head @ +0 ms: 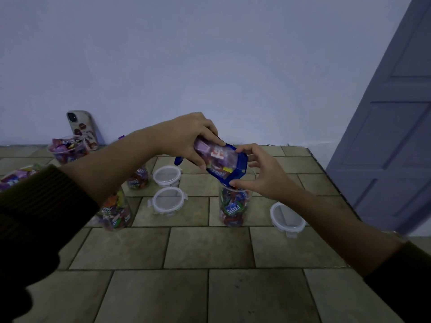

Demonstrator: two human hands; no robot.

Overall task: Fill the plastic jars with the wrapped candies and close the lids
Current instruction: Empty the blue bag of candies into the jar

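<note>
Left grip point(186, 141) clenched round candy tub point(217, 157), tilted mid-frame over jar point(233, 206); right grip point(261, 176) pinched its blue rim. Tub looked light, slick, thin-walled: hold the body, not the rim

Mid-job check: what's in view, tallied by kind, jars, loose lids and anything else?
Candy jars on the table: 5 (far-left one partly hidden)
Blue-rimmed tub, tipped: 1
Loose lids: 3
Phone: 1
Total: 10
</note>
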